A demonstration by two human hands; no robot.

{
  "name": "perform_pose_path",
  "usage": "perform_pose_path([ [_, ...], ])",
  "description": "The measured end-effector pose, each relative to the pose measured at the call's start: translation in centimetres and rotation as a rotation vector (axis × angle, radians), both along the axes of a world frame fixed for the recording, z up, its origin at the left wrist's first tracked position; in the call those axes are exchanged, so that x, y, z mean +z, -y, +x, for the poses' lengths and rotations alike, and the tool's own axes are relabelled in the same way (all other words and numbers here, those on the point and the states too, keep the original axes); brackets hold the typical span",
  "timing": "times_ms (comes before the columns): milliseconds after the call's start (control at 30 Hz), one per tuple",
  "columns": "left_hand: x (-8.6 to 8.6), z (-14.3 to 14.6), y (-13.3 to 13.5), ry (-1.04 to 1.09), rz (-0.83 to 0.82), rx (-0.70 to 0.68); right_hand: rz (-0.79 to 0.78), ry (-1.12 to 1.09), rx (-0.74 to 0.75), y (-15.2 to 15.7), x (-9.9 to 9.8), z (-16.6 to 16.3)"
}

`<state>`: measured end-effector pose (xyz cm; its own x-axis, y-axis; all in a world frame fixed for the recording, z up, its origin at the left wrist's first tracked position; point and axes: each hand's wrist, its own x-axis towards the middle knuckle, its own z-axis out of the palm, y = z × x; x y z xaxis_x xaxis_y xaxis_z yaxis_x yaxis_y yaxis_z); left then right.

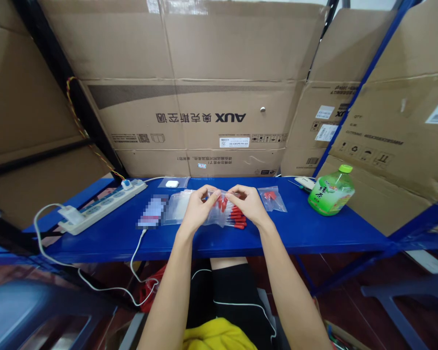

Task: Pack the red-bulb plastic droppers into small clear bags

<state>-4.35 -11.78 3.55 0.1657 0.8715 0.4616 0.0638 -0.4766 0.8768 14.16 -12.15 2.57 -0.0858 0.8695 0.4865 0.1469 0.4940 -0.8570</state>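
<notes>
My left hand (197,206) and my right hand (248,203) both pinch the top edge of a small clear plastic bag (219,214) held just above the blue shelf (314,233). Red-tipped small parts show inside the bag. Under and to the right of the bag lies a loose row of more red-tipped parts (238,219). A stack of empty clear bags (177,206) lies just left of my left hand. A filled bag with red parts (272,198) lies to the right of my right hand.
A white power strip (102,206) with plugged cables sits at the left. A phone (152,212) on a white cable lies beside the bags. A white earbud case (172,184) is behind. A green bottle (331,192) stands right. Cardboard boxes (204,97) wall the back.
</notes>
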Motion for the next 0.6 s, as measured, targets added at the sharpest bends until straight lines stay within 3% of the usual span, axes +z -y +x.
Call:
perform_pose_path([
  [200, 0.52, -0.26, 0.4, -0.062, 0.005, -0.037, 0.039, 0.032, -0.048, 0.49, 0.56, -0.38],
  [467, 0.72, -0.31, 0.6, 0.045, -0.036, 0.012, -0.044, -0.157, -0.027, 0.55, 0.03, 0.09],
  [600, 0.77, -0.06, 0.68, 0.062, -0.071, -0.056, -0.014, -0.18, -0.068, 0.7, 0.17, -0.07],
])
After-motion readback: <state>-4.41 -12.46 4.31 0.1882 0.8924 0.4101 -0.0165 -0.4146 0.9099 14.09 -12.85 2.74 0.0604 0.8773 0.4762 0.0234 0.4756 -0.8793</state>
